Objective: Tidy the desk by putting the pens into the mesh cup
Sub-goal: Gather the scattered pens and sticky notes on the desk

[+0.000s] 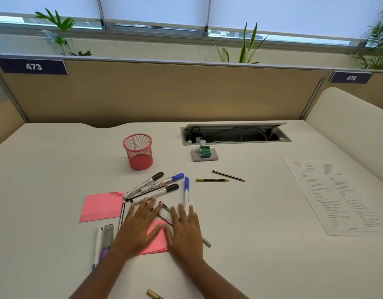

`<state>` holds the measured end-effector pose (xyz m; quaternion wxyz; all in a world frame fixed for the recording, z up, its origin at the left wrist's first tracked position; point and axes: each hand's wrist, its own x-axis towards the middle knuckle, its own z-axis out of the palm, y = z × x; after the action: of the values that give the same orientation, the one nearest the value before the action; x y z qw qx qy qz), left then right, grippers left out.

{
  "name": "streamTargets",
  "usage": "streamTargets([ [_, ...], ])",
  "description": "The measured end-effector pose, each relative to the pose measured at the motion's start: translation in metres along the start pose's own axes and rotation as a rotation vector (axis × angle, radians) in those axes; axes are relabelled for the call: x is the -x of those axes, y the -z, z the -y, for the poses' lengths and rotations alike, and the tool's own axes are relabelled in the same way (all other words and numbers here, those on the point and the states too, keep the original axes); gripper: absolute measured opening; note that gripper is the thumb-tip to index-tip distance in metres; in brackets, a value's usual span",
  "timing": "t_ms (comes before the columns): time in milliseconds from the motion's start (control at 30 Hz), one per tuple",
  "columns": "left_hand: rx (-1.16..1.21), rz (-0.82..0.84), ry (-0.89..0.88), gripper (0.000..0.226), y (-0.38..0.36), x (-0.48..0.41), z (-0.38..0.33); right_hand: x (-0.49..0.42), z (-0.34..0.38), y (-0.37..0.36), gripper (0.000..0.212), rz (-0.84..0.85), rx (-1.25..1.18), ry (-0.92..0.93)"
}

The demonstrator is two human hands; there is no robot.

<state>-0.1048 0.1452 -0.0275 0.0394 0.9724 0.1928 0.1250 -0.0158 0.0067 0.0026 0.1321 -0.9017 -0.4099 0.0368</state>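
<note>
Near the counter's (46,169) front-left lie a white pen (97,244) and a grey-capped marker (107,236), just left of the left hand (138,225). That hand lies flat with straight fingers, holding nothing, fingertips at the heap of markers (151,187). Beyond the heap, toward the far edge, stands the empty mesh cup (138,152), well apart from both hands. The right hand (185,229) lies equally flat, just beside a blue-capped marker (186,195). Two pencils (212,180) lie farther right. Best, I judge, to rake the heap into one parallel bundle, leave the pink notes (158,238) behind, and steady the light cup while loading.
</note>
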Motion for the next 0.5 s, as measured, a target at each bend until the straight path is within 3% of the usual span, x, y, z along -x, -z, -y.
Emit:
streamTargets([
  [333,-0.008,0.02,-0.026,0.055,0.011,0.007,0.036,-0.007,0.03,-0.005,0.059,0.051,-0.099,0.078],
  [500,-0.017,-0.025,-0.012,0.058,0.017,-0.012,0.016,-0.023,0.002,0.013,0.04,-0.143,-0.336,0.122],
])
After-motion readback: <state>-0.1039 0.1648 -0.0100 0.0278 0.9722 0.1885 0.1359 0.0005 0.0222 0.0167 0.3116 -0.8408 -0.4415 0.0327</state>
